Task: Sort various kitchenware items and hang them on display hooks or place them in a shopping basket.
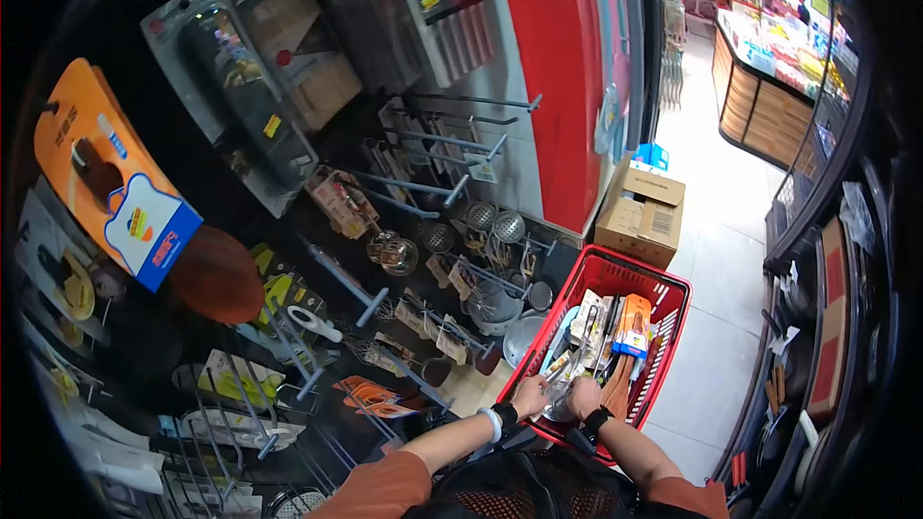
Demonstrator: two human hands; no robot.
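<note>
A red shopping basket (676,327) stands in front of me, holding packaged kitchen utensils. Inside its near end, my left hand (530,397) and my right hand (584,398) are close together with bent fingers, around shiny utensils in clear packaging. What each hand grips is too small to make out. An orange-carded utensil (634,320) with a blue and white label lies in the basket, right of and beyond my hands. Brown wooden-looking utensil ends (618,386) lie just right of my right hand.
Metal hooks (370,306) with hanging ladles and strainers (508,226) fill the left side. A large orange-carded utensil (115,168) hangs at upper left. A cardboard box (639,218) sits beyond the basket. Dark shelves (827,327) line the right. A person (802,9) is far off.
</note>
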